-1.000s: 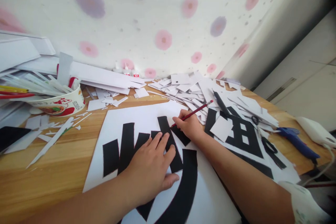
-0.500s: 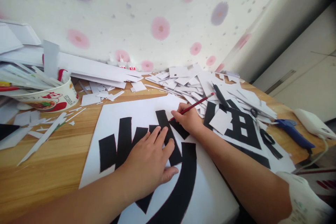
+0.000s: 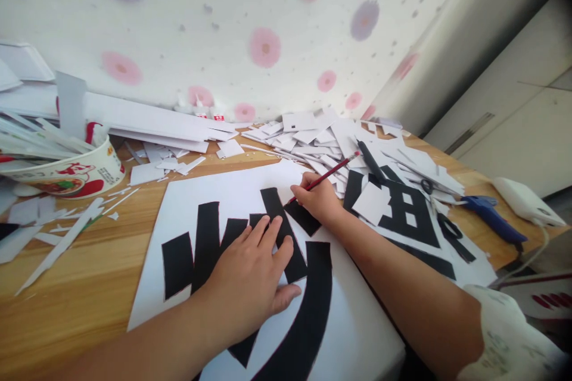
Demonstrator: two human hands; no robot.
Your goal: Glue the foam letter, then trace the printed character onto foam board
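A large white sheet (image 3: 357, 309) lies on the wooden table, with several black cut shapes on it. My left hand (image 3: 254, 268) rests flat over the middle black pieces, fingers spread. My right hand (image 3: 318, 197) grips a dark red pencil (image 3: 328, 175), its tip down at the upper left corner of a small black piece (image 3: 302, 218). A long curved black piece (image 3: 308, 315) lies to the right of my left hand. Part of the black shapes is hidden under my left hand and forearm.
White scraps (image 3: 308, 134) pile up at the back. A paper tub (image 3: 89, 174) full of strips stands at the left. At the right are black scissors (image 3: 451, 227), a blue glue gun (image 3: 494, 219) and a white box (image 3: 527, 199).
The view has shifted slightly, so most things appear a little further left. The pencil tip has moved slightly along the small black piece's edge. My left hand keeps its place on the shapes.
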